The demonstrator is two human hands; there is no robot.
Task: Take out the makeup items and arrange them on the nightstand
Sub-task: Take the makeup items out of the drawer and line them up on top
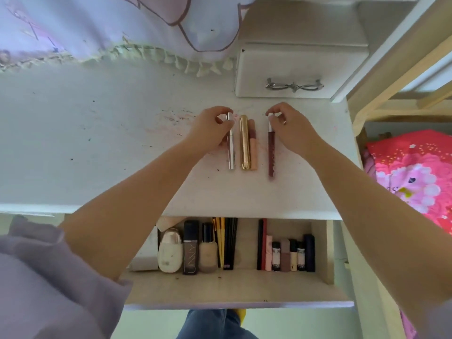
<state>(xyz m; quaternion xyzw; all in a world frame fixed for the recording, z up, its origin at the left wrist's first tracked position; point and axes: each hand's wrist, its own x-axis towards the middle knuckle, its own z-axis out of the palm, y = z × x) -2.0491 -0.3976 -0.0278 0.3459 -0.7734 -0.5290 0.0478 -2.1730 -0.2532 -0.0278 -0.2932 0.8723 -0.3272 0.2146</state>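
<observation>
On the white nightstand top point(97, 133) lie several slim makeup tubes side by side, pointing away from me. My left hand point(208, 130) pinches the far end of a silver tube point(231, 148). Beside it lie a gold tube point(243, 143) and a pink tube point(253, 148), touching each other. My right hand point(291, 128) pinches the white cap of a dark red lip gloss point(271, 152) at the right of the row. Below, the open drawer point(244, 285) holds foundation bottles point(208, 250), brushes point(226, 241) and small lipsticks point(286, 253).
A small white box drawer with a silver bow handle point(293, 84) stands at the back right of the top. A lilac frilled cloth point(97, 28) hangs over the back edge. A pink patterned bedspread point(413, 172) lies to the right, beyond a wooden frame point(381, 94).
</observation>
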